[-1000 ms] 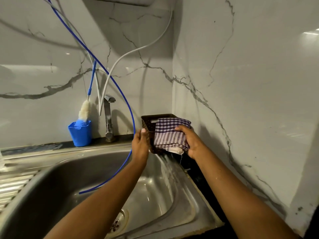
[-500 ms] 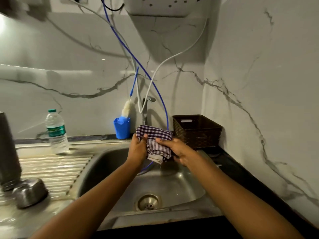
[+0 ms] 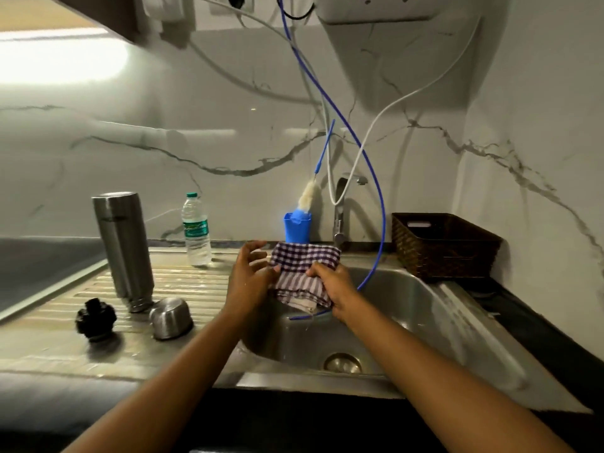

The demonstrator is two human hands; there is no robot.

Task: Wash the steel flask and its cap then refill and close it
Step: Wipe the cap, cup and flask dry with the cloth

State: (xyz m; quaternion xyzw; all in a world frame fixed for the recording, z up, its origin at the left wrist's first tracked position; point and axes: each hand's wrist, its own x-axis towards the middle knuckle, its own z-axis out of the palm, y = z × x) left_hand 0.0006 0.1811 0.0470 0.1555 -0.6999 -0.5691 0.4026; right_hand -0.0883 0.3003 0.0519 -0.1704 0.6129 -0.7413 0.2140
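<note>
Wet drainboard (image 3: 192, 282), frame left: open flask (image 3: 122, 250) and cap (image 3: 171, 317) appear washed. Right hand (image 3: 333, 289) pinches a checked cloth (image 3: 302, 269); left hand (image 3: 250, 279) has its fingers (image 3: 258, 255) spread against it. Hand-drying judged the step in hand, with refilling next.

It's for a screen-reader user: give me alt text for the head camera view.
The right hand grips a checked cloth over the sink, the left hand touching its edge. On the draining board to the left stand the steel flask, with steel cap and black stopper beside it, and a water bottle.
</note>
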